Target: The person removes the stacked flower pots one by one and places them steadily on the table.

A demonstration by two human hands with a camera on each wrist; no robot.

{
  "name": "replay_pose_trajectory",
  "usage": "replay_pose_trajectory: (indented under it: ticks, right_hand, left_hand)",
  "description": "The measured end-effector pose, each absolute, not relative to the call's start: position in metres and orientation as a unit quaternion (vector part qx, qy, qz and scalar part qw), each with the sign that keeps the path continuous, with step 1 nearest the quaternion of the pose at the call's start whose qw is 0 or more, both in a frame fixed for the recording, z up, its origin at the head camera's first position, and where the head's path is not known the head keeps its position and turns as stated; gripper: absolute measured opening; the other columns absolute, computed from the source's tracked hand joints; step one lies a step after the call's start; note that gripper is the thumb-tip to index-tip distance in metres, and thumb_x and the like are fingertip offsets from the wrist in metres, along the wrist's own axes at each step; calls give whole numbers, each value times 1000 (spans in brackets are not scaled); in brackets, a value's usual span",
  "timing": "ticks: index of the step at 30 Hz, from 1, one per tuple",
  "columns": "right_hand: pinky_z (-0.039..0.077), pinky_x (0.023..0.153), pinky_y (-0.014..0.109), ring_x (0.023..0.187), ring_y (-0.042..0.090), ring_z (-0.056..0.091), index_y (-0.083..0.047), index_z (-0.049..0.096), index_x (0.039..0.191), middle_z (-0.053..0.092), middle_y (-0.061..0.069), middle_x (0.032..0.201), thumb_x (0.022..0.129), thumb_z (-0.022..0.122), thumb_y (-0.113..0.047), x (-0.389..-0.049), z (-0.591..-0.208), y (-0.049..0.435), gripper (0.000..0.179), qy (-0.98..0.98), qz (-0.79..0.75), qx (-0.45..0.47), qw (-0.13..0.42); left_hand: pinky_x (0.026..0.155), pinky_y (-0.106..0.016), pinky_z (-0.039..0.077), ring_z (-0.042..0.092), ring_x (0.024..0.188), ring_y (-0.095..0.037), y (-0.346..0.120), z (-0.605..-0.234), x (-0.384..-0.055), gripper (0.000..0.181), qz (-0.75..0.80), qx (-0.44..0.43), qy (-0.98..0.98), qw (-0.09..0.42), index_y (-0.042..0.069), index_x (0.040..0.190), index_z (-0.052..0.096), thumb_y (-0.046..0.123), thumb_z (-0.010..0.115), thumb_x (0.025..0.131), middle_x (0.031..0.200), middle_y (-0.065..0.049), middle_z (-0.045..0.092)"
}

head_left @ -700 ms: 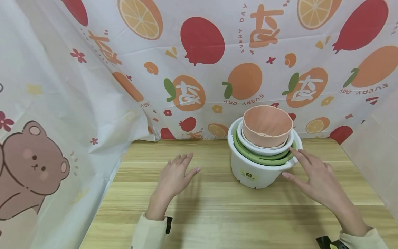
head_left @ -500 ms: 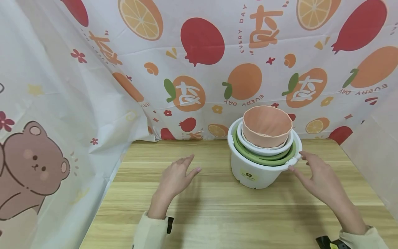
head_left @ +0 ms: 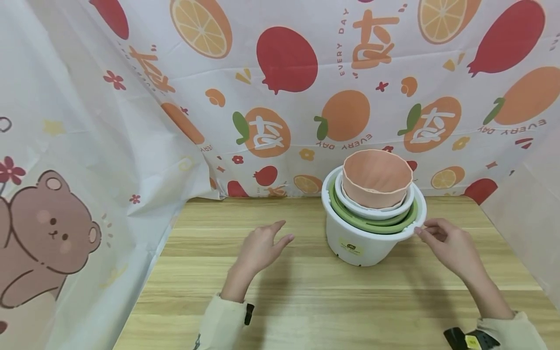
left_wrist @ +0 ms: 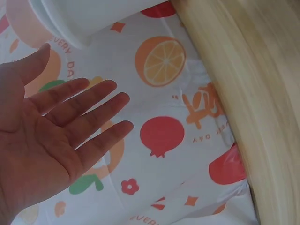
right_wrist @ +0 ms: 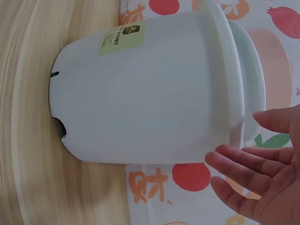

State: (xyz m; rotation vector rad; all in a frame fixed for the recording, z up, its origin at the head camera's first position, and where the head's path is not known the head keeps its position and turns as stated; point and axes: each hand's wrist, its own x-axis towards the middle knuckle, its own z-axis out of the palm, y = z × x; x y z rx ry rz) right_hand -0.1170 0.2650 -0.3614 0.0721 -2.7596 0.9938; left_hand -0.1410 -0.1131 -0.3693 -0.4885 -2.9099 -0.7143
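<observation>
A stack of nested flower pots stands at the back right of the table. Its outermost is a large white flower pot (head_left: 356, 248) with a yellowish label. Inside it sit a green pot (head_left: 365, 225), a smaller white pot (head_left: 380, 213) and, on top, a pink-orange pot (head_left: 377, 177) with a faceted rim. My right hand (head_left: 452, 248) holds the big pot's right rim between thumb and fingers. In the right wrist view the thumb (right_wrist: 274, 120) lies above the rim, the fingers beside it. My left hand (head_left: 260, 248) hovers left of the stack, fingers extended, touching nothing.
The wooden table (head_left: 315, 301) runs back to a fruit-print cloth (head_left: 288, 126) hanging directly behind the pots. Another cloth (head_left: 144, 155) with a bear print covers the left side. A pale wall (head_left: 538, 209) bounds the right.
My right hand has moved slightly right and down along the big white pot's rim, and its fingers have closed there. My left hand has drifted a little right. The pots stay put.
</observation>
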Motion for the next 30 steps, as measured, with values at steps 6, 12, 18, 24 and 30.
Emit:
replay_pose_trajectory:
  ticks: [6, 12, 18, 24, 30]
  right_hand:
    - [50, 58, 28, 72, 19, 63, 6, 54, 106, 66, 12, 82, 90, 56, -36, -121, -361, 268, 45, -929, 365, -4, 62]
    - [49, 56, 25, 69, 15, 62, 7, 53, 106, 66, 11, 80, 89, 56, -39, -124, -362, 269, 48, -925, 375, -18, 50]
    - [48, 55, 26, 67, 14, 62, 7, 53, 105, 66, 12, 80, 89, 56, -40, -124, -364, 268, 49, -925, 377, -24, 53]
    - [48, 56, 26, 67, 15, 61, 6, 53, 105, 66, 13, 80, 89, 55, -41, -123, -364, 266, 50, -923, 379, -32, 55]
    - [48, 55, 26, 66, 14, 61, 7, 53, 105, 66, 14, 80, 89, 56, -39, -123, -365, 264, 49, -922, 380, -32, 57]
  left_hand:
    - [79, -43, 50, 62, 93, -29, -103, -371, -146, 43, -272, -163, -947, 43, 0, 118, 59, 33, 58, 90, 103, -14, 65]
    - [84, -42, 49, 61, 98, -29, -86, -370, -153, 41, -323, -153, -933, 26, 0, 117, 59, 32, 55, 92, 104, -15, 65]
    - [85, -42, 48, 59, 100, -28, -66, -368, -165, 42, -346, -135, -928, 19, 0, 118, 58, 34, 52, 93, 103, -14, 66]
    - [82, -39, 50, 60, 99, -25, -45, -367, -176, 43, -386, -124, -914, 9, 0, 117, 59, 34, 52, 93, 104, -13, 65]
    - [84, -37, 49, 59, 100, -23, -29, -370, -182, 37, -412, -128, -902, 10, 4, 113, 62, 34, 51, 93, 101, -8, 66]
